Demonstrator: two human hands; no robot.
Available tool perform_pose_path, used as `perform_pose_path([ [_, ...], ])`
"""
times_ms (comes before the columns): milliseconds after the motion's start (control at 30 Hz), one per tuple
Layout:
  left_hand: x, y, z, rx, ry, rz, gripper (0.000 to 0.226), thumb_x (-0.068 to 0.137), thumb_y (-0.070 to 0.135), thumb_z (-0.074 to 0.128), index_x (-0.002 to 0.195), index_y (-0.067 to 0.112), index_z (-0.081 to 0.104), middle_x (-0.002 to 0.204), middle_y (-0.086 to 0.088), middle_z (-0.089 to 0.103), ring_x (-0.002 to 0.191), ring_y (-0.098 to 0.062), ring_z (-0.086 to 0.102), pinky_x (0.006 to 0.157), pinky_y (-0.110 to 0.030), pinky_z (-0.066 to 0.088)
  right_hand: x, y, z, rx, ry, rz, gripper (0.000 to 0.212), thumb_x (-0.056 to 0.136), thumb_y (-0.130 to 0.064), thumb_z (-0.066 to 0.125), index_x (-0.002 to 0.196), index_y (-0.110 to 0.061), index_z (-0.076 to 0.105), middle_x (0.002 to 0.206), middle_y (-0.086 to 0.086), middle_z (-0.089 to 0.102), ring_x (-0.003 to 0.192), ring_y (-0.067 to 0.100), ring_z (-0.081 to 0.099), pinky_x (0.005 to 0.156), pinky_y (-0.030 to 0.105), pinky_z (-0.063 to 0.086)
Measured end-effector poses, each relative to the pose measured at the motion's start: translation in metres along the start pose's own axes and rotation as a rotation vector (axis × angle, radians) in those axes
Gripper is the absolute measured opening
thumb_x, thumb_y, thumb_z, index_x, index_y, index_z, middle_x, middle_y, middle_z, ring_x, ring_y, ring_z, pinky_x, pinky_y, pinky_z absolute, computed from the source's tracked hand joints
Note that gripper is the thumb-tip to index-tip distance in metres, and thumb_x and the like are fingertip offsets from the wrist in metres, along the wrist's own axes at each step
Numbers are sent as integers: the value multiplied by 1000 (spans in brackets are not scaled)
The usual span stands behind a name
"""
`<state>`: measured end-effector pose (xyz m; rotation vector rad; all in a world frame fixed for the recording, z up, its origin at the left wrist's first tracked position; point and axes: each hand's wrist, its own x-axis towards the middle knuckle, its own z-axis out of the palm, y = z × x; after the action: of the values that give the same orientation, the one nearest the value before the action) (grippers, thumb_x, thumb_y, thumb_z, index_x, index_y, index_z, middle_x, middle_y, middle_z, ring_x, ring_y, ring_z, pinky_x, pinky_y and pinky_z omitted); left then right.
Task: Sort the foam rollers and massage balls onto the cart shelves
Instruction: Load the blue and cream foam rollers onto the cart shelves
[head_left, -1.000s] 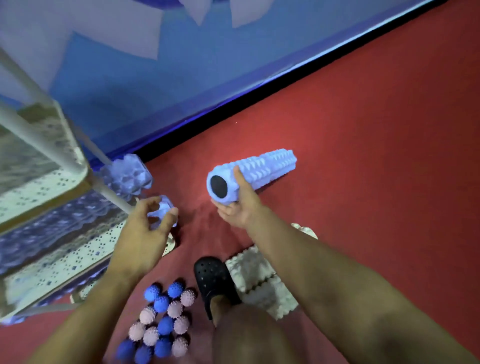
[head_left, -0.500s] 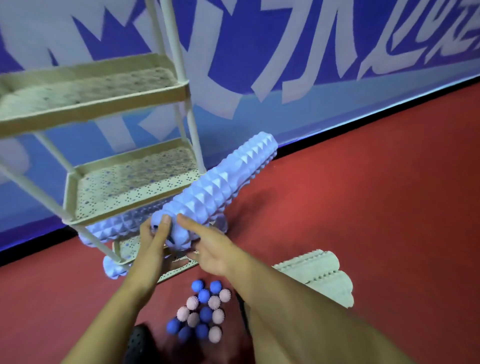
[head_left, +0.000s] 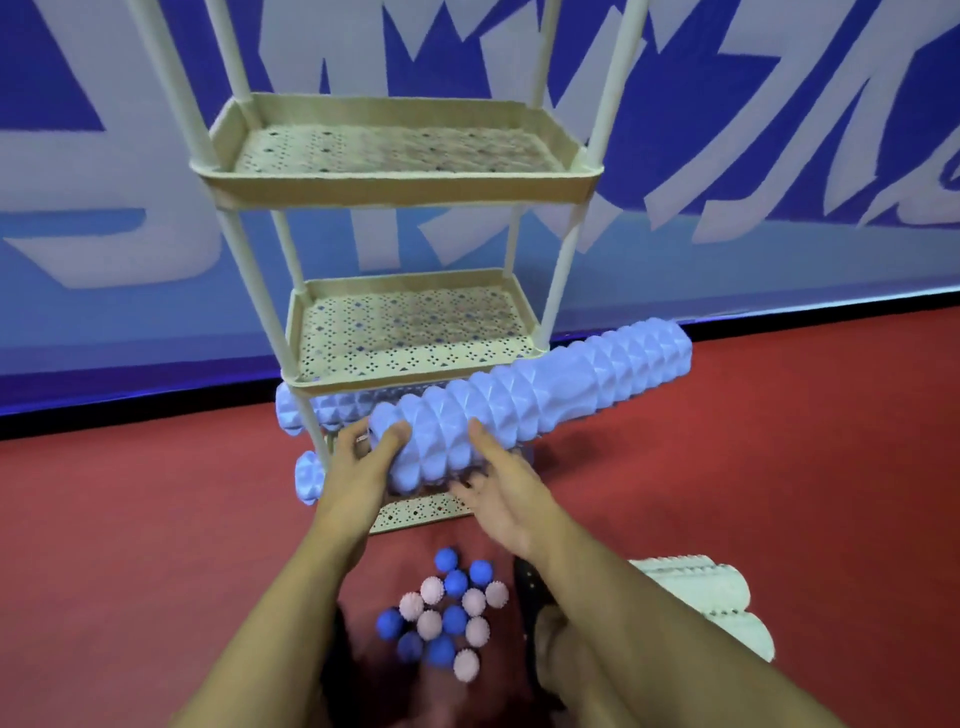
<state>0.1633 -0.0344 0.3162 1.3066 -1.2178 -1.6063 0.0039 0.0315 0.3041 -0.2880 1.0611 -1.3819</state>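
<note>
A long light-blue foam roller (head_left: 545, 400) with a diamond texture is held slanted in front of the cream cart, its right end higher. My left hand (head_left: 363, 462) grips its left end. My right hand (head_left: 498, 488) holds it a little further along, thumb on top and fingers underneath. Two more blue rollers (head_left: 322, 410) (head_left: 306, 475) lie on the cart's bottom shelf (head_left: 421, 512) behind it. The middle shelf (head_left: 415, 332) and the top shelf (head_left: 395, 192) hold nothing. Several blue and pink spiky massage balls (head_left: 447, 613) are clustered on the red floor below my arms.
Cream foam rollers (head_left: 711, 597) lie on the floor at the right, next to my leg and black shoe (head_left: 530, 597). A blue and white wall banner (head_left: 779, 156) stands right behind the cart. Red floor stretches to both sides.
The roller has come off the floor into both hands and swung from pointing away to lying across the front of the cart's bottom shelf. The view has turned to face the cart.
</note>
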Motion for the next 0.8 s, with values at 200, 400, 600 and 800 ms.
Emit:
perform_pose_path([
  [200,5,6,-38,-79,-80,-45,21,97,28,64,114,20,73,109,-2,77,92,-20,71,85,-42,58,2,-37,-34,222,203,-56,68,83,-52,69,134,-8,61,128,7,69,120,21,65,110,37,45],
  [400,6,4,-64,-124,-45,-28,27,100,17,59,125,17,68,112,-4,76,87,-16,70,80,-36,58,11,-26,-31,121,248,62,66,81,-60,71,128,-14,65,122,8,72,114,25,68,104,41,50],
  [600,17,-4,-80,-92,123,-82,18,94,27,67,104,15,74,93,-8,74,70,-17,67,69,-35,56,17,-14,-23,-276,306,144,74,71,-68,78,128,-23,62,122,5,67,107,24,67,84,37,58],
  [800,20,-10,-92,-83,161,-196,36,87,39,69,105,8,76,82,-10,68,73,-26,55,67,-36,53,10,-25,-43,-1373,490,15,82,65,-95,48,104,-26,67,98,-1,69,97,30,65,84,41,53],
])
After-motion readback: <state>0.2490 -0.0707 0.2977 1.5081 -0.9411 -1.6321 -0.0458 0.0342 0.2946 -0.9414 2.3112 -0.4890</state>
